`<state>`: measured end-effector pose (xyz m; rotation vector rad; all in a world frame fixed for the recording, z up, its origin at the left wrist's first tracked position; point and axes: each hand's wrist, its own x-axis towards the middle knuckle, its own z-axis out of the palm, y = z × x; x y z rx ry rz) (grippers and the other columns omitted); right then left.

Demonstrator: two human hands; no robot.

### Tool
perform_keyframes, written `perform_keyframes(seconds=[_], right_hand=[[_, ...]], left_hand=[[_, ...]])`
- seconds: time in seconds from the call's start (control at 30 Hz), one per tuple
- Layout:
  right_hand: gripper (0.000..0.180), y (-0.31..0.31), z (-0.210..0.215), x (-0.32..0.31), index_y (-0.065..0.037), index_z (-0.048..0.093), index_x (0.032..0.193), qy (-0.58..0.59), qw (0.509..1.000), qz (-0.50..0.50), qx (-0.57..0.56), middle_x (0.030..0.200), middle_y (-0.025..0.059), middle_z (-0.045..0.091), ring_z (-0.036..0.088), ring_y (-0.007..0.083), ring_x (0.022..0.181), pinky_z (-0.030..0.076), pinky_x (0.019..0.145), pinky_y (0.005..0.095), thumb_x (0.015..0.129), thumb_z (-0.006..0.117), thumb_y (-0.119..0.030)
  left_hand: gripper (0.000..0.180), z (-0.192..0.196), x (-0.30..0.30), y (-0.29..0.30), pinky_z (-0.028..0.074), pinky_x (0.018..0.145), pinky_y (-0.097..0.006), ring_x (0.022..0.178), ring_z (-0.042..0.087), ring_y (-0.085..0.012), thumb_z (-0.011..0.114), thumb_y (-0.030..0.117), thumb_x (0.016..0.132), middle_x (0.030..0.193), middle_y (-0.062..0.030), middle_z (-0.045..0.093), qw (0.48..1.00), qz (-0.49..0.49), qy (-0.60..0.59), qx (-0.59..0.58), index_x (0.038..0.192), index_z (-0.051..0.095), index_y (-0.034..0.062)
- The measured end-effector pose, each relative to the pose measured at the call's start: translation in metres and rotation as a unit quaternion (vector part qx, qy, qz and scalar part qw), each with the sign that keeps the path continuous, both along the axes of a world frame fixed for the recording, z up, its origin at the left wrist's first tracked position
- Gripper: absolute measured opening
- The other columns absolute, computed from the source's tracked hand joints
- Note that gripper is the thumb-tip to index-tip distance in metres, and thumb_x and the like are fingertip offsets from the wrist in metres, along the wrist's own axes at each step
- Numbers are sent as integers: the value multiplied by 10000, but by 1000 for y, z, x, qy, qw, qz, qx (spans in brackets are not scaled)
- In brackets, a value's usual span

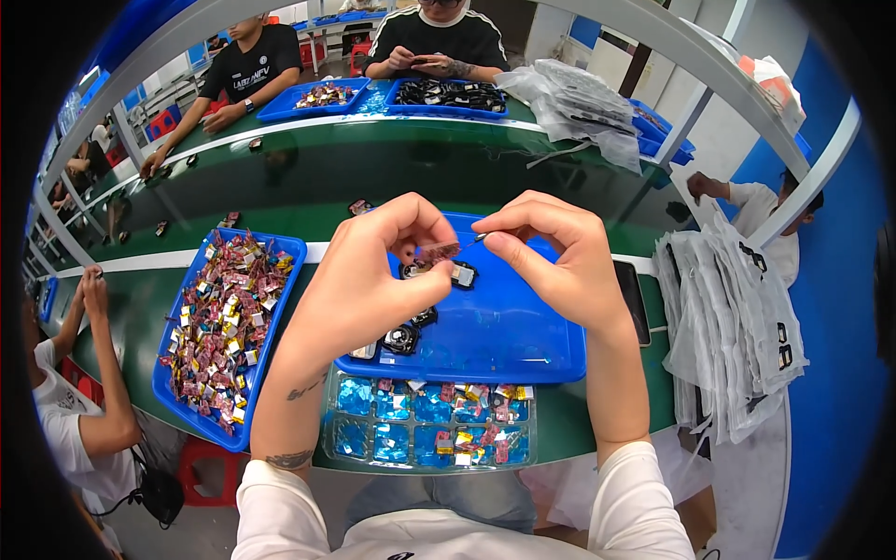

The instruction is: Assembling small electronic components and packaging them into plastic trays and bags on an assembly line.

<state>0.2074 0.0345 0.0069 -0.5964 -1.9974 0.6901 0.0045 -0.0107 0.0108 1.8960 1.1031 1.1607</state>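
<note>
My left hand [387, 257] is closed in a pinch on a small reddish circuit board [436, 253]. My right hand [555, 252], thumb and forefinger together, grips a small dark thin piece [481, 237] just right of the board; its exact kind is too small to tell. Both hands are raised over a blue tray [504, 327]. Several small black housings with round silver parts [401, 338] lie at that tray's left side, and one black-rimmed part [463, 273] is partly hidden behind my left hand.
A blue tray [301, 271] heaped with small circuit boards stands left. Nearest me is a clear compartment tray [350, 439] with boards and blue film. Right are a phone [632, 303] and stacked plastic sheets [719, 327]. Co-workers sit around a green conveyor belt [308, 182] carrying scattered parts.
</note>
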Motion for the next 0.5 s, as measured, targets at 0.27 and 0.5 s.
perform_keyframes(seconds=[0.27, 0.5], right_hand=[[103, -5, -1, -2, 17, 682, 866, 89, 978, 68, -176, 761, 66, 665, 611, 96, 670, 492, 619, 227, 808, 686, -68], [129, -4, -5, -3, 16, 634, 820, 126, 956, 152, -218, 760, 68, 623, 618, 124, 685, 502, 611, 247, 836, 667, -108]], left_hand=[[109, 3, 0, -1, 442, 638, -200, 700, 547, -45, 699, 86, 804, 754, 1, 618, 992, -9, -110, -61, 830, 661, -13], [102, -3, -1, 5, 419, 612, -187, 687, 541, -38, 701, 85, 804, 745, -3, 619, 992, -20, -115, -46, 831, 670, -8]])
